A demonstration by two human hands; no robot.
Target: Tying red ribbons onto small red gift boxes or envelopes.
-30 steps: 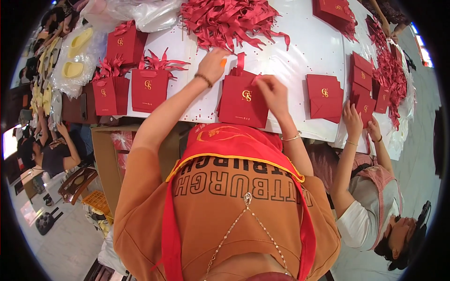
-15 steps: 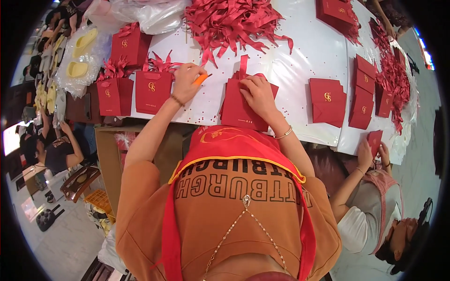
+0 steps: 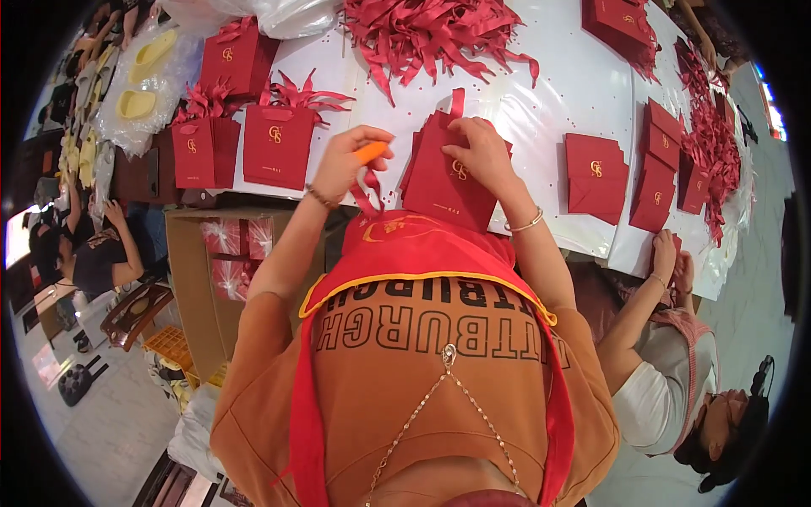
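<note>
My left hand [image 3: 345, 164] is closed around an orange-handled tool [image 3: 370, 153], above the table's near edge. A loop of red ribbon [image 3: 366, 196] hangs below that hand; whether the fingers pinch it is hard to see. My right hand [image 3: 485, 155] rests on a flat red paper bag [image 3: 448, 196] with a gold emblem, thumb and forefinger apart on its front. This bag lies on top of other red bags, whose edges show at its left. From its upper edge a red ribbon end [image 3: 457, 102] sticks up beside my right fingertips.
A big heap of red ribbons [image 3: 435, 38] lies at the far middle. Red bags with ribbons [image 3: 276, 152] stand at left, and flat bags [image 3: 596, 176] lie at right. A co-worker's hands [image 3: 667, 262] hold something red at the right edge. An open carton [image 3: 198, 279] stands below the table.
My left hand has come nearer, turned, and now has a ribbon loop below it. My right hand's thumb and forefinger have spread, uncovering the bag's emblem.
</note>
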